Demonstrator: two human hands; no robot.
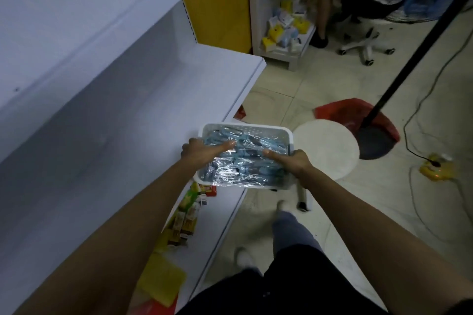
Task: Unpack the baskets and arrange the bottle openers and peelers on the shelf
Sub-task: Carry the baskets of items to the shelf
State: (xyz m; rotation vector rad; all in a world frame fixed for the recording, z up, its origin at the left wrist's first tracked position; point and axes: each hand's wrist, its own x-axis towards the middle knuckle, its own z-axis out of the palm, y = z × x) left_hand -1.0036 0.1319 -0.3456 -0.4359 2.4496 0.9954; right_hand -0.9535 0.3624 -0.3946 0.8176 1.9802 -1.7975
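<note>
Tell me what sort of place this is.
Most likely a small shop being stocked. White retail shelving runs along the left, boxed goods fill a low rack farther back, and both hands, left hand and right hand, hold a white basket of plastic-wrapped blue items.

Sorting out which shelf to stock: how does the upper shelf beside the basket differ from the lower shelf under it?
The upper shelf shows only bare white board; the lower shelf carries yellow and green packets. The upper shelf sits level with the white basket that both hands hold; the lower shelf lies beneath it. Both are white.
</note>
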